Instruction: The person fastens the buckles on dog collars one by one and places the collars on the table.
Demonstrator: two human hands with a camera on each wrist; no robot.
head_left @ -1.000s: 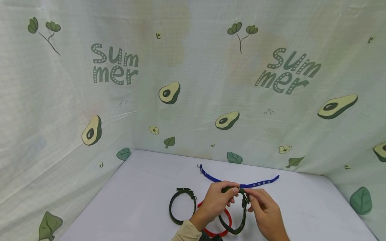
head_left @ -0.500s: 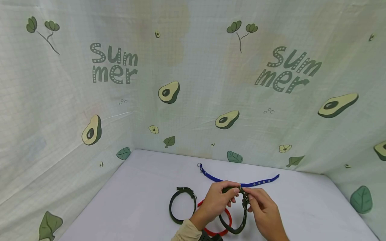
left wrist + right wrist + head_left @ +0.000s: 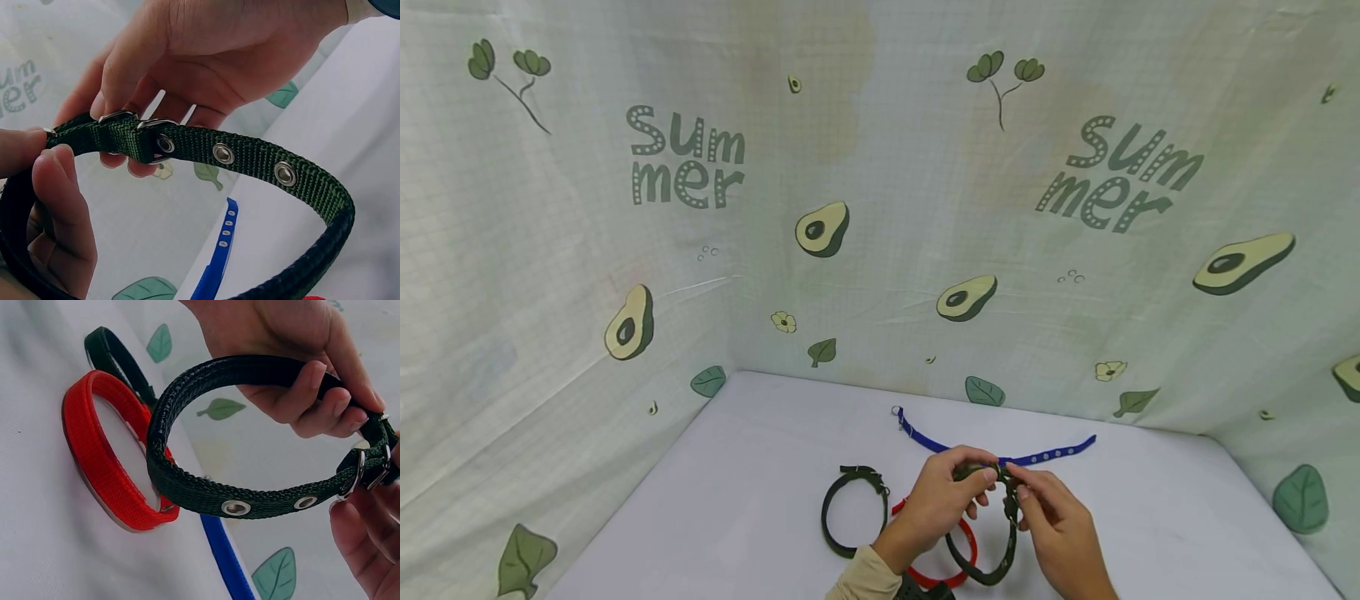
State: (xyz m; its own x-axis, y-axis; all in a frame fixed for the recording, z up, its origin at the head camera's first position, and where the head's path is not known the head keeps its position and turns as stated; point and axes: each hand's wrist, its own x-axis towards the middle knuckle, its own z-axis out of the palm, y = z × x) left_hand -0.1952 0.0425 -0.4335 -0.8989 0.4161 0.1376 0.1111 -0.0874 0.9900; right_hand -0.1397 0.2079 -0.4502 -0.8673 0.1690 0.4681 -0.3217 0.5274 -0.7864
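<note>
Both hands hold a dark green webbing collar (image 3: 250, 150), buckled into a loop that hangs below the fingers. My left hand (image 3: 936, 496) pinches it near the metal buckle (image 3: 159, 125), thumb on the strap and fingers behind. My right hand (image 3: 1060, 517) pinches the strap a little further along, close to the left fingertips. Metal eyelets (image 3: 236, 507) run along the strap, and its inner side has a dark smooth lining. The strap's tip is hidden between the fingers.
A red collar (image 3: 106, 462) lies looped on the white table (image 3: 737, 500), partly behind the left forearm. Left of it is another dark green looped collar (image 3: 825, 517). A blue collar (image 3: 1051, 455) lies stretched out beyond the hands, before a printed curtain (image 3: 880, 167).
Both hands stay almost in place on the green collar. Its hanging loop has shifted slightly to the right, and the fingers have moved a little at the buckle.
</note>
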